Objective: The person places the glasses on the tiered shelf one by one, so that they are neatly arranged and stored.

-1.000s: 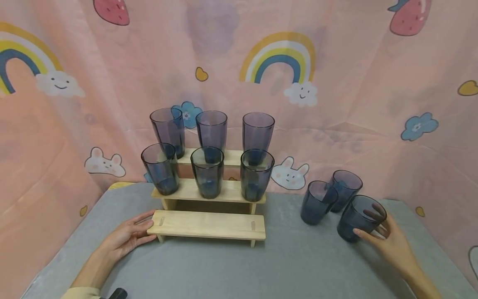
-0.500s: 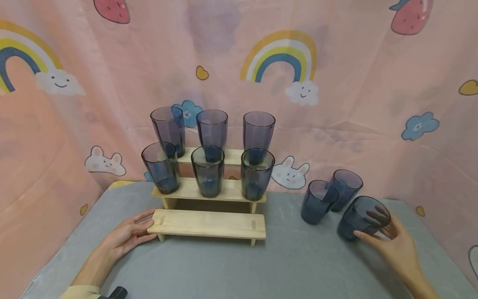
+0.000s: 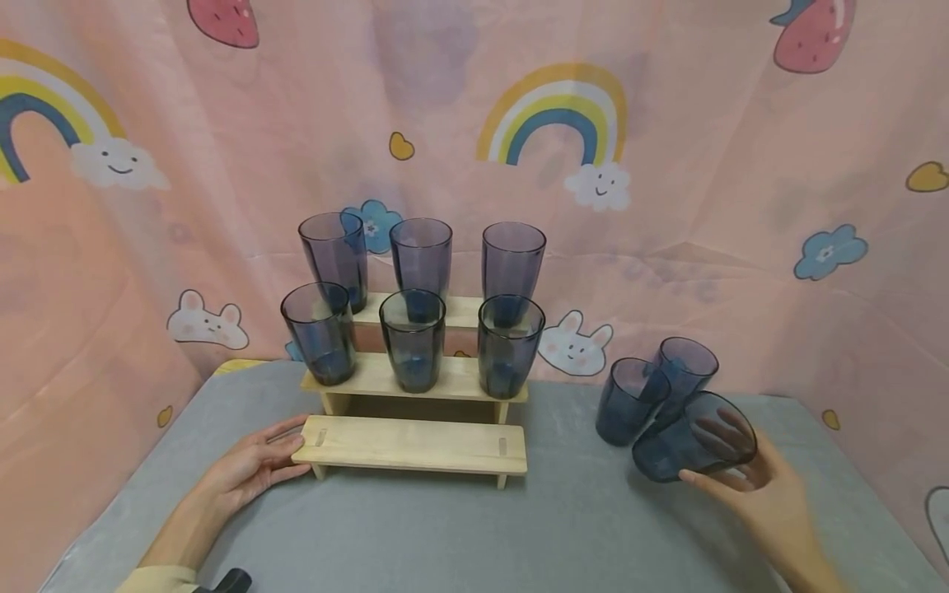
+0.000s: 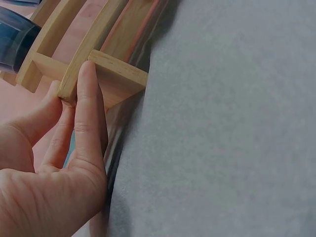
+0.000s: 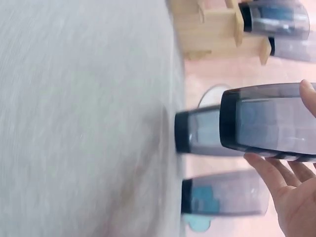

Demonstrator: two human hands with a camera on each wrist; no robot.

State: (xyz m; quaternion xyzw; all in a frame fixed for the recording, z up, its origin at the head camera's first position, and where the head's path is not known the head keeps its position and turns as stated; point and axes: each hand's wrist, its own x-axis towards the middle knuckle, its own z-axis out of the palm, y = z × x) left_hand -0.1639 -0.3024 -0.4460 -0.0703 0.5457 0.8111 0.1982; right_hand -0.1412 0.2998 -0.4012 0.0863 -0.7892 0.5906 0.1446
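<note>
My right hand [image 3: 745, 479] grips a dark blue glass [image 3: 685, 449], lifted off the grey table [image 3: 460, 535] and tipped with its base to the left. In the right wrist view the held glass [image 5: 269, 123] hangs clear of the cloth, my right hand's [image 5: 291, 197] fingers curled round it. Two more blue glasses [image 3: 626, 399] [image 3: 685, 366] stand just behind it. My left hand [image 3: 252, 465] rests with straight fingers against the left end of a wooden stepped rack [image 3: 411, 445]; the left wrist view shows the fingers [image 4: 86, 108] touching the rack's end [image 4: 116, 74].
Three glasses stand on the rack's middle step [image 3: 415, 338] and three on its top step [image 3: 421, 255]; the lowest step is bare. A pink printed curtain [image 3: 741, 206] closes the back and sides. The table's right edge runs close to my right arm.
My right hand has lifted the glass off the table, tipped it and carried it a little leftward. The left hand and the rack have stayed put.
</note>
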